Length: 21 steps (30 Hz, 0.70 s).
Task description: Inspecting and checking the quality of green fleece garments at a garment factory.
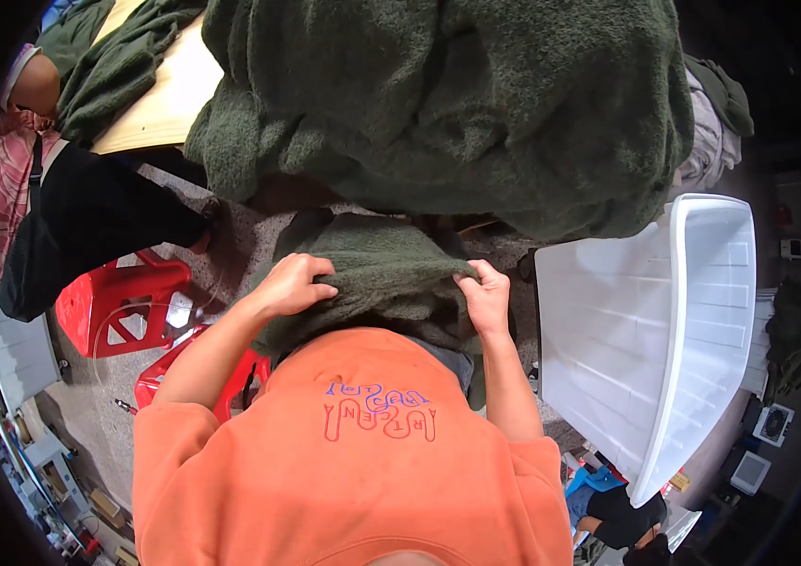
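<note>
A dark green fuzzy knit cloth (381, 253) lies across my lap, its upper edge stretched between both hands. My left hand (297, 285) is closed on the cloth's left part, thumb and fingers pinching the edge. On the other side, my right hand (485, 294) pinches the right end and draws it into a taut fold. Whether the cloth is a finished garment cannot be made out. Just beyond it, a large heap of the same green knit (447, 104) bulges toward me over the work surface.
To my right stands a big white plastic tub (608, 330). Red plastic stools (122, 297) are on the floor at left, near a seated person in black trousers (89, 231). A pale wooden tabletop (169, 90) carries more green knit. Another person (622, 517) shows at lower right.
</note>
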Each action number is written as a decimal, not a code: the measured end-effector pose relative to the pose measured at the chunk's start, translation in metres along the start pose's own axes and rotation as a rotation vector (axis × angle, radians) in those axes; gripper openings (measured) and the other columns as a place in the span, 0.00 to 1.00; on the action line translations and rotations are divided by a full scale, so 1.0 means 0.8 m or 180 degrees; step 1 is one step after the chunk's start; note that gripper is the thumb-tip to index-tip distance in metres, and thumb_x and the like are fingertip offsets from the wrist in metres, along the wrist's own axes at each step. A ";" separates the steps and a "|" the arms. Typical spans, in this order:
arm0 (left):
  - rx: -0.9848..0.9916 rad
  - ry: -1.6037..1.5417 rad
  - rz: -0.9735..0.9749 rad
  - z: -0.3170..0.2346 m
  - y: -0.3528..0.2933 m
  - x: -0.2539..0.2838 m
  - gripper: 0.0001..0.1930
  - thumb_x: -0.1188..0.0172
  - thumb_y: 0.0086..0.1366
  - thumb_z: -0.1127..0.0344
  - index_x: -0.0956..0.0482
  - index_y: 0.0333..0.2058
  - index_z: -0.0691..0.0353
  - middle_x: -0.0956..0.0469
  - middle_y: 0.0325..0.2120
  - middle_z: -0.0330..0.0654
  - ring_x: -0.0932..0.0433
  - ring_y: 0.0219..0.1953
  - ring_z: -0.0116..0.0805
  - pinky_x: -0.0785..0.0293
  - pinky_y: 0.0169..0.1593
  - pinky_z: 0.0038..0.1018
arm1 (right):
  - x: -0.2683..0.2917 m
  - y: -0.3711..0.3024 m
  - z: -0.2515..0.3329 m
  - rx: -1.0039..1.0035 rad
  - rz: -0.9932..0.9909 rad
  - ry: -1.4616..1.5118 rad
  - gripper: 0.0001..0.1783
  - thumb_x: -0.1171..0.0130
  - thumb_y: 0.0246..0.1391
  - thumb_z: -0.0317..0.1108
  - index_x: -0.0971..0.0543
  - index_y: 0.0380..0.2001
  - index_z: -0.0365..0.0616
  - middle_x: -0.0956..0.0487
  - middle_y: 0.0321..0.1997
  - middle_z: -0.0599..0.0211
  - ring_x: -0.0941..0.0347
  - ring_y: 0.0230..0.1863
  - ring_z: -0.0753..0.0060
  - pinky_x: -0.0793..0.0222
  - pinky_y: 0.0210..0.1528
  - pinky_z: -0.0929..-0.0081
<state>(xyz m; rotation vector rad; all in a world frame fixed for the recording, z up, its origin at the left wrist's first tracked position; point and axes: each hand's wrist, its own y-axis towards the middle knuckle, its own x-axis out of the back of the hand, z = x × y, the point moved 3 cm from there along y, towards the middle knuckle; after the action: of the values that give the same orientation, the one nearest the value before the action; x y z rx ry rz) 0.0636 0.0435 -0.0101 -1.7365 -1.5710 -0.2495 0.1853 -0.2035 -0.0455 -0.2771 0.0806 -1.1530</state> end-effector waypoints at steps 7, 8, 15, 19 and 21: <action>0.0928 -0.3484 -0.0593 0.047 -0.001 -0.014 0.04 0.41 0.48 0.75 0.27 0.22 0.60 0.28 0.17 0.32 0.32 0.16 0.18 0.34 0.19 0.17 | 0.028 -0.015 -0.034 -0.0292 0.0600 -0.2420 0.17 0.38 0.34 0.30 0.27 0.32 0.39 0.27 0.19 0.59 0.30 0.23 0.69 0.35 0.29 0.73; 0.1043 -0.3416 -0.0534 0.048 -0.001 -0.016 0.04 0.41 0.48 0.75 0.27 0.22 0.60 0.28 0.17 0.32 0.32 0.16 0.18 0.34 0.19 0.17 | 0.036 -0.014 -0.033 -0.0255 0.0633 -0.2376 0.17 0.38 0.34 0.30 0.27 0.32 0.39 0.27 0.19 0.59 0.30 0.23 0.69 0.35 0.29 0.73; 0.0355 -0.3308 -0.0304 0.048 -0.008 -0.007 0.09 0.47 0.46 0.82 0.26 0.28 0.63 0.26 0.22 0.31 0.30 0.24 0.17 0.35 0.30 0.14 | 0.085 -0.013 -0.060 -0.0752 -0.0495 -0.2088 0.23 0.37 0.35 0.37 0.28 0.35 0.35 0.25 0.29 0.44 0.26 0.34 0.54 0.34 0.35 0.67; 0.0346 -0.3153 -0.0306 0.059 -0.010 -0.007 0.07 0.47 0.48 0.80 0.26 0.27 0.64 0.27 0.22 0.31 0.33 0.24 0.17 0.37 0.29 0.15 | 0.087 -0.010 -0.088 -0.0801 -0.0238 -0.2042 0.18 0.41 0.40 0.35 0.26 0.34 0.35 0.24 0.31 0.49 0.26 0.34 0.57 0.34 0.37 0.71; 0.0948 -0.3326 -0.0433 0.064 -0.012 -0.011 0.06 0.48 0.50 0.80 0.27 0.28 0.66 0.26 0.23 0.34 0.30 0.26 0.20 0.33 0.31 0.17 | 0.086 -0.010 -0.081 -0.0394 -0.0321 -0.1702 0.16 0.43 0.41 0.32 0.26 0.35 0.35 0.24 0.31 0.48 0.26 0.35 0.56 0.34 0.38 0.71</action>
<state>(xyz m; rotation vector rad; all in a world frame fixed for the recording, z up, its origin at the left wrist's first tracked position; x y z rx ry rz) 0.0354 0.0692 -0.0468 -1.5741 -2.2743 0.9315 0.1929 -0.2804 -0.1005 -0.6967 -0.3370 -1.1415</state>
